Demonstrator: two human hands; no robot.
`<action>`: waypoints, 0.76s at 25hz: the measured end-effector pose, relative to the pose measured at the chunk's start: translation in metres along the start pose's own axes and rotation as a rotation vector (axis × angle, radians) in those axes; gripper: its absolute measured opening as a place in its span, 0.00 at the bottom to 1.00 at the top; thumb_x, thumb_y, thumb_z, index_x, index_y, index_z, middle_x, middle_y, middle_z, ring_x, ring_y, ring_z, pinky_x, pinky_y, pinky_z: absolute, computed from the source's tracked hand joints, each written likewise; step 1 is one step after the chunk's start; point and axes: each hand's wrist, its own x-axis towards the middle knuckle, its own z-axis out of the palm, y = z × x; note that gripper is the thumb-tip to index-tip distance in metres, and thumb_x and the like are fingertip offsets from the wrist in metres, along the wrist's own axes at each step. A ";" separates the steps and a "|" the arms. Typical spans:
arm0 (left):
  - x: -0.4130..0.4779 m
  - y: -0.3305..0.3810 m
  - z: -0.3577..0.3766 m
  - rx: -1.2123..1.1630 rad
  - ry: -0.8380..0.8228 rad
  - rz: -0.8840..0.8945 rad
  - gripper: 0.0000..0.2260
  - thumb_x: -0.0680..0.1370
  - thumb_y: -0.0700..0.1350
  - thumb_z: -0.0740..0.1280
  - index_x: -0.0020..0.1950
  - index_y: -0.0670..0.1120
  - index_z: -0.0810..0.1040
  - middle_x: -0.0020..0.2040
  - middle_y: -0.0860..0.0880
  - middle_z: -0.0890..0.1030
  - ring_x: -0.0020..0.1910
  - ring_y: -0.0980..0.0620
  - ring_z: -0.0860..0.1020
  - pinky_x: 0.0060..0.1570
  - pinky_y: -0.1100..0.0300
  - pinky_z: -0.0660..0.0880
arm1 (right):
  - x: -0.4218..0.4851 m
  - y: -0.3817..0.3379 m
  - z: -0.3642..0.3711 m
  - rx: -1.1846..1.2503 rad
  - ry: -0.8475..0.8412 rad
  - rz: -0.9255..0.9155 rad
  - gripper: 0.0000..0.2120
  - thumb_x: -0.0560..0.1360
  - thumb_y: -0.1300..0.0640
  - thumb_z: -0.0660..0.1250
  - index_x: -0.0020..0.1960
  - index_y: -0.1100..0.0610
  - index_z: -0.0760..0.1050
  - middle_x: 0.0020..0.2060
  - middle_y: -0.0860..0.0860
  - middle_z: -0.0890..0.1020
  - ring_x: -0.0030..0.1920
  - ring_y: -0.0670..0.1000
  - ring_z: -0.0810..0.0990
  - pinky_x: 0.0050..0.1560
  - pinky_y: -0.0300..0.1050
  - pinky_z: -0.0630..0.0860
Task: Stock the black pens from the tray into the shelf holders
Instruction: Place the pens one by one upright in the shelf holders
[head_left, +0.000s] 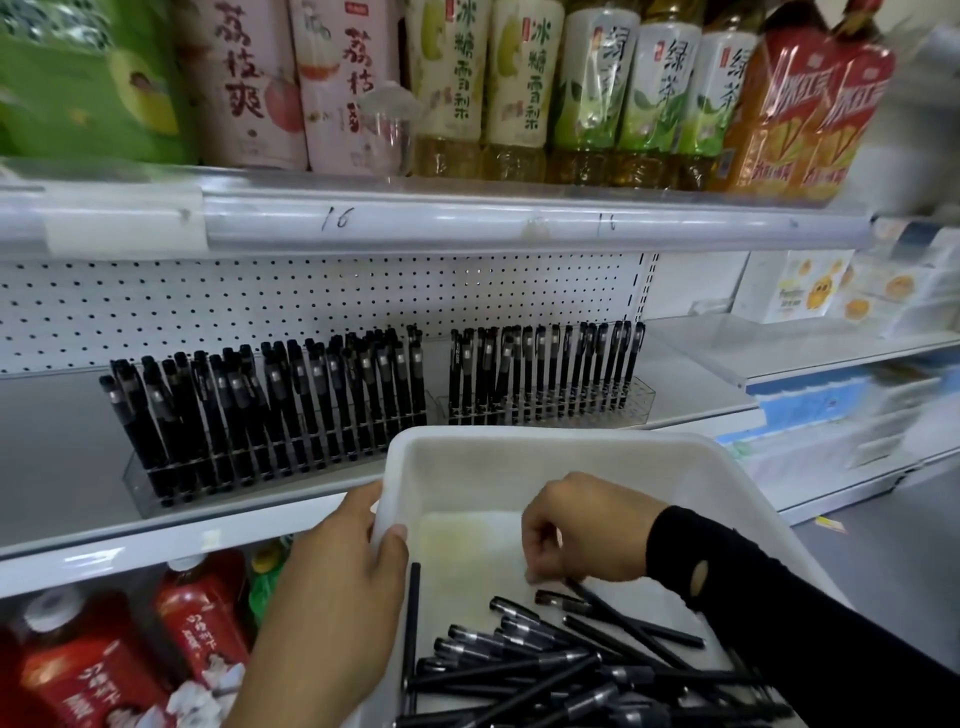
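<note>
Pinching one pen: the right grip (582, 530) has its fingers curled down onto the far end of a pen (608, 610) at the far edge of the pile. It looks closed on that pen, though the knuckles partly hide the contact. The left grip (353, 561) clamps the left rim of the tray (519, 435), thumb inside and fingers outside, steadying it.

How I'd do it:
- Take one pen only and lift it clear before swinging, since the pile is crossed and neighbours could drag.
- Turn it upright before it reaches the shelf.
- Keep the tray level, because the load sits at the near end.
- Aim for the right holder, where the free slots are.

Containers:
- The white tray sits near, in front of the shelf (67, 441). Loose black pens (519, 654) are heaped in its near half, and the far half is bare.
- The left holder (136, 480) is clear plastic, packed with upright pens that lean left.
- The right holder (640, 396) is also clear, with pens along the back. Empty holes show at the front and at the right end.
- Drink bottles (597, 88) stand on the shelf above, and red bottles (202, 618) stand below.
</note>
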 end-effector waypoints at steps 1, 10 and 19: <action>0.000 0.000 0.000 0.000 0.000 -0.001 0.16 0.82 0.48 0.61 0.70 0.60 0.70 0.48 0.62 0.80 0.46 0.63 0.77 0.41 0.66 0.71 | 0.000 0.000 -0.003 0.022 0.078 -0.017 0.05 0.75 0.50 0.72 0.42 0.49 0.81 0.37 0.44 0.83 0.31 0.37 0.77 0.42 0.36 0.77; 0.002 -0.001 0.001 -0.014 0.008 -0.003 0.15 0.82 0.48 0.61 0.68 0.59 0.72 0.47 0.62 0.80 0.45 0.63 0.77 0.39 0.69 0.70 | -0.006 -0.006 -0.023 0.370 0.603 -0.156 0.02 0.76 0.58 0.73 0.46 0.52 0.81 0.34 0.42 0.82 0.31 0.44 0.82 0.34 0.35 0.79; 0.000 0.001 0.002 -0.025 0.026 0.006 0.15 0.82 0.47 0.62 0.68 0.59 0.72 0.45 0.60 0.81 0.43 0.63 0.77 0.38 0.69 0.69 | -0.003 -0.012 0.006 0.516 0.170 -0.148 0.05 0.74 0.60 0.75 0.48 0.55 0.80 0.39 0.50 0.85 0.38 0.48 0.85 0.46 0.43 0.83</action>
